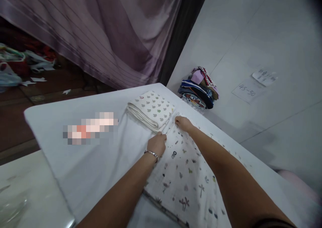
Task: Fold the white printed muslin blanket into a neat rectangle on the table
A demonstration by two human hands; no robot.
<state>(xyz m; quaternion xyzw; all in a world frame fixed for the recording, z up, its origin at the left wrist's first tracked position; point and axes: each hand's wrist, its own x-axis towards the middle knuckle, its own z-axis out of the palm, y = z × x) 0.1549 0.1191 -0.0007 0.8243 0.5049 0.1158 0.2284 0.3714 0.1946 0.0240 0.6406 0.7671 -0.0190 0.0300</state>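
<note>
Both hands pinch the hem of a plant-print cloth

The left hand [157,144] and right hand [183,124] are curled nearly closed, their fingers pinching the far hem of the plant-print cloth [187,179]. It lies spread along the right edge of the white surface [83,171], toward the near side. Beyond the hem, near the surface's far corner, sits a folded cream cloth [153,107] with small grey motifs. Whether the left hand touches it cannot be told.

The hem is close enough to the cream cloth that a forward push could probably shove that bundle askew or open its layers. Uneven pulling between the hands would likely skew the thin fabric and leave creases. The bracelet [151,154] on the left wrist might snag the weave. A drift rightward could carry cloth over the right edge, just past which stands a clothes stack [198,88].
</note>
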